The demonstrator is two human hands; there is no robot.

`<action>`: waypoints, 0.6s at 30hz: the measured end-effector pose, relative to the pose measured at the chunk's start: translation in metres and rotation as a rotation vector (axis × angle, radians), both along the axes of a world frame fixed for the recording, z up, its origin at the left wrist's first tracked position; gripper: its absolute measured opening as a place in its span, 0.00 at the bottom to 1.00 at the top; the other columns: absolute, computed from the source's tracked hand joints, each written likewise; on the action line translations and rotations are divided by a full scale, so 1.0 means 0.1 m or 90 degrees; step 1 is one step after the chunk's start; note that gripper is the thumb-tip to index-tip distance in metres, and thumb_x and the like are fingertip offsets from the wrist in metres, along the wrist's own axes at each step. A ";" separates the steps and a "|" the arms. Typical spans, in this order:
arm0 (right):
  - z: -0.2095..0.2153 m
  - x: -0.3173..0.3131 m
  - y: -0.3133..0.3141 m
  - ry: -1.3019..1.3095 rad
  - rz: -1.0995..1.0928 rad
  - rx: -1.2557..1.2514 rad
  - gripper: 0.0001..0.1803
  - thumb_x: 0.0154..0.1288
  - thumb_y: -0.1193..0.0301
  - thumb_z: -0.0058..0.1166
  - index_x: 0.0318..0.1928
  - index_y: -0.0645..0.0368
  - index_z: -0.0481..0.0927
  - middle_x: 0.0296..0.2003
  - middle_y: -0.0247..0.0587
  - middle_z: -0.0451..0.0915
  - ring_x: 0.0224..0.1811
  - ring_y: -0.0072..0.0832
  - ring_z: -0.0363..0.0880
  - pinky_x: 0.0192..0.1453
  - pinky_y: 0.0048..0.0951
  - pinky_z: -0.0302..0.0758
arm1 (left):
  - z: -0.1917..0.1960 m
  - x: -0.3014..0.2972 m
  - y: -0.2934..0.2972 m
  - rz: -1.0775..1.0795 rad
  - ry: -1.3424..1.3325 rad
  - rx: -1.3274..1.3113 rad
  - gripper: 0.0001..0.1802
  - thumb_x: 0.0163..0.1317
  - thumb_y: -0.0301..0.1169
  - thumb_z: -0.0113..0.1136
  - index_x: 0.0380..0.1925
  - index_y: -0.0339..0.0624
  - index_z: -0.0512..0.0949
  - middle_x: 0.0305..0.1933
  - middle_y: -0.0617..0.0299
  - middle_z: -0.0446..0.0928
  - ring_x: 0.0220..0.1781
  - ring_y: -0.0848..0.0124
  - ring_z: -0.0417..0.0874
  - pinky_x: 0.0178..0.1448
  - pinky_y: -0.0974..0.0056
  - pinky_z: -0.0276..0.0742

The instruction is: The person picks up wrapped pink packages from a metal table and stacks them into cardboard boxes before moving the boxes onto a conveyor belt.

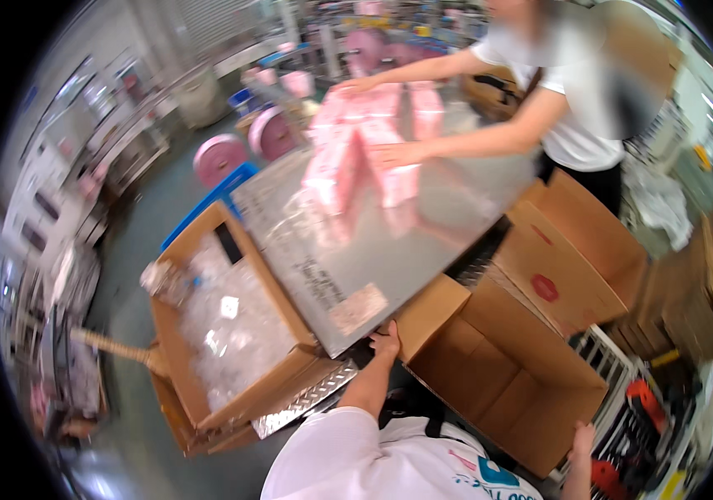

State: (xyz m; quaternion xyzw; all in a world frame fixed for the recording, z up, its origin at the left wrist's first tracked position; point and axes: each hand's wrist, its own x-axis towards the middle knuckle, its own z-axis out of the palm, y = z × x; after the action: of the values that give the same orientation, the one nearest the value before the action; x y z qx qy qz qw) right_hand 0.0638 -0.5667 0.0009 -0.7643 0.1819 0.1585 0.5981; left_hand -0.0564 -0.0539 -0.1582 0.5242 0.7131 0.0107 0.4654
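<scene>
Cardboard box (498,375), held by left hand (386,340) and right hand (581,439), sits beside metal table (423,258) and second carton (569,271).

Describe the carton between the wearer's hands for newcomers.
Find the metal table. At its near edge, an open brown carton is between the person's left hand and right hand. Unlike the plastic-filled carton left, its inside is bare; unlike the red-marked carton beyond, it shows no mark.
</scene>
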 end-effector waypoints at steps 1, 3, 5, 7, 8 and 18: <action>-0.15 0.00 0.12 -0.015 0.019 0.011 0.16 0.59 0.77 0.43 0.48 0.67 0.73 0.39 0.40 0.78 0.38 0.31 0.76 0.41 0.31 0.73 | -0.13 -0.10 0.06 0.085 -0.057 -0.003 0.60 0.50 0.73 0.40 0.68 0.37 0.40 0.65 0.37 0.59 0.67 0.47 0.60 0.67 0.47 0.58; -0.06 0.04 0.77 0.004 0.133 0.036 0.16 0.60 0.77 0.42 0.48 0.67 0.73 0.39 0.39 0.78 0.39 0.31 0.76 0.42 0.30 0.72 | -0.75 -0.96 0.56 0.107 -0.597 -0.300 0.49 0.57 0.71 0.27 0.69 0.46 0.48 0.69 0.49 0.57 0.72 0.52 0.52 0.68 0.47 0.54; -0.18 0.14 0.75 -0.018 0.094 -0.062 0.17 0.60 0.76 0.43 0.50 0.68 0.72 0.39 0.41 0.78 0.40 0.31 0.75 0.43 0.29 0.70 | -0.01 -0.58 0.18 0.024 -0.339 -0.184 0.44 0.60 0.69 0.26 0.65 0.48 0.58 0.66 0.54 0.64 0.70 0.53 0.56 0.66 0.43 0.55; -0.09 0.10 0.95 -0.050 0.124 -0.051 0.18 0.60 0.76 0.42 0.51 0.69 0.72 0.39 0.41 0.77 0.41 0.30 0.75 0.45 0.29 0.70 | 0.22 -1.03 0.12 0.003 -0.353 -0.315 0.43 0.60 0.68 0.32 0.58 0.42 0.65 0.59 0.51 0.70 0.62 0.55 0.67 0.59 0.40 0.62; -0.16 0.16 0.88 -0.049 0.171 -0.096 0.18 0.60 0.76 0.41 0.50 0.70 0.72 0.39 0.41 0.77 0.42 0.31 0.75 0.46 0.29 0.70 | 0.35 -1.19 0.11 -0.008 -0.313 -0.420 0.41 0.60 0.65 0.39 0.55 0.38 0.66 0.52 0.51 0.73 0.53 0.57 0.74 0.54 0.44 0.69; 0.23 -0.02 1.11 -0.214 0.253 -0.606 0.26 0.63 0.60 0.49 0.38 0.80 0.76 0.36 0.69 0.78 0.37 0.53 0.78 0.45 0.44 0.74 | 2.22 -2.63 2.05 -0.027 -0.429 0.325 0.24 0.62 0.40 0.55 0.54 0.36 0.70 0.48 0.50 0.77 0.51 0.60 0.78 0.55 0.58 0.73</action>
State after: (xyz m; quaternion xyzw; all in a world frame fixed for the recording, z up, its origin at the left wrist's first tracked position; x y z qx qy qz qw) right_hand 0.0619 -0.4559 0.0243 -0.9852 -0.0126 0.0437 0.1652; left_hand -0.3195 0.1509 0.0633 0.6043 0.4845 0.3485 0.5279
